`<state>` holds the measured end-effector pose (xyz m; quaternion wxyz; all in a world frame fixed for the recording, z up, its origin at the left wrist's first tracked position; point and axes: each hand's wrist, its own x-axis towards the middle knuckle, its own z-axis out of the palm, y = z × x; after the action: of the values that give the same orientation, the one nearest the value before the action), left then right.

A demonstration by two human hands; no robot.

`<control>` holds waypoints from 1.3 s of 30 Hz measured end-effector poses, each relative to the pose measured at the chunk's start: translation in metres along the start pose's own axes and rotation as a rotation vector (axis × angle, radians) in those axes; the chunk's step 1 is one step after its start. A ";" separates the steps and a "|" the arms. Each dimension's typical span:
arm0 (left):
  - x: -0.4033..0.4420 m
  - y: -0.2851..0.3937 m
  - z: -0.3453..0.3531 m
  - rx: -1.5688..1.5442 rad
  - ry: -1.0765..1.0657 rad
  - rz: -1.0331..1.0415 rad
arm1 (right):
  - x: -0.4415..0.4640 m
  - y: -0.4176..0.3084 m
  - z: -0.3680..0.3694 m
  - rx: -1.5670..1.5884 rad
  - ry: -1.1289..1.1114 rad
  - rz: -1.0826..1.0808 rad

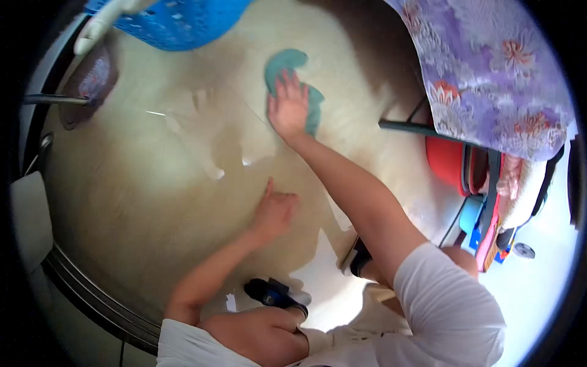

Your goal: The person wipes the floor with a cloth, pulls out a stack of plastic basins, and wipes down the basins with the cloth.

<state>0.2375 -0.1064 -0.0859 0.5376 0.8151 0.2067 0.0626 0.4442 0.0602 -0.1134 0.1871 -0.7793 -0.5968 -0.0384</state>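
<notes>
Green, soft-looking cloth (314, 105) lies on the beige, shiny floor (165, 226), in front of the person, and it is partly covered by the right hand (288, 110). This hand is laid on the cloth with the palm down and the fingers a little spread; it does not pinch the fabric, as far as I can see. The cloth is longer from far to near than across, and its near end leans slightly to the right, below the wrist. Its far end curves out beyond the fingertips.

The right hand is therefore the nearer one, already touching. The left hand (276, 214) is closer to the body, apart from the cloth, which lies ahead of it and slightly to its right. Its index finger points forward and the others are curled; whether they hide something small, or whether the hand touches the floor, I cannot tell.

Beyond the cloth, to the left, stands a blue basket (183, 24). On the right, well apart, a dark metal frame (403, 126) with a purple flowered fabric (483, 67) limits the space on that side, and a red basin (444, 164) sits near it. The person's shoe (269, 292) is behind the left hand.
</notes>
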 end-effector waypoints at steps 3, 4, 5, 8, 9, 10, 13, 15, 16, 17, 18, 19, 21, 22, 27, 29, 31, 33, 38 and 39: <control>0.001 0.020 -0.009 0.035 0.051 -0.045 | 0.009 -0.002 -0.008 0.032 -0.054 -0.104; -0.005 0.019 -0.013 0.025 0.047 -0.043 | 0.010 0.007 -0.009 0.101 -0.106 -0.197; -0.008 0.015 -0.017 0.019 0.055 -0.042 | 0.017 0.017 -0.011 0.101 -0.110 -0.199; -0.029 -0.006 -0.011 0.083 0.156 -0.019 | 0.046 0.049 -0.006 0.188 -0.190 -0.524; -0.037 -0.007 -0.010 0.082 0.150 -0.017 | 0.057 0.057 -0.006 0.216 -0.202 -0.635; -0.044 -0.005 -0.007 0.125 0.177 -0.083 | 0.070 0.064 -0.006 0.241 -0.214 -0.750; -0.054 0.024 0.006 0.157 0.177 -0.216 | 0.094 0.090 -0.002 0.211 -0.175 -0.803; -0.059 0.056 0.008 0.179 0.187 -0.303 | 0.117 0.122 0.005 0.155 -0.116 -0.714; -0.067 0.075 0.013 0.118 0.193 -0.403 | 0.126 0.128 0.012 0.114 -0.057 -0.627; -0.073 0.088 0.020 0.059 0.202 -0.511 | 0.131 0.139 0.017 0.025 0.040 -0.556; -0.083 0.096 0.030 0.057 0.216 -0.548 | 0.131 0.149 0.019 -0.051 0.130 -0.481; -0.097 0.104 0.039 0.053 0.266 -0.594 | 0.131 0.152 0.015 -0.046 -0.016 -0.388; -0.122 0.126 0.057 0.055 0.334 -0.681 | 0.133 0.160 0.023 -0.025 -0.084 -0.338; -0.131 0.135 0.063 0.015 0.388 -0.724 | 0.131 0.166 0.034 -0.011 0.000 -0.365; -0.165 0.170 0.116 -0.029 0.610 -0.830 | 0.124 0.154 0.025 0.068 0.104 -0.328; -0.159 0.191 0.123 -0.117 0.651 -0.859 | 0.093 0.134 0.015 0.099 0.088 -0.238; -0.153 0.199 0.124 -0.178 0.628 -0.834 | 0.054 0.106 -0.023 0.059 -0.166 -0.127; -0.142 0.194 0.113 -0.223 0.532 -0.843 | 0.001 0.100 -0.032 0.150 -0.182 -0.241; -0.109 0.164 0.077 -0.181 0.373 -0.692 | -0.128 0.162 -0.086 0.535 -0.432 -0.760; -0.103 0.150 0.068 -0.167 0.309 -0.632 | -0.141 0.172 -0.115 0.607 -0.423 -0.664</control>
<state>0.2064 -0.2563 0.0336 0.5574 0.6452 0.5215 0.0324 0.5847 -0.1452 -0.0894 0.2582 -0.4483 -0.8219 0.2384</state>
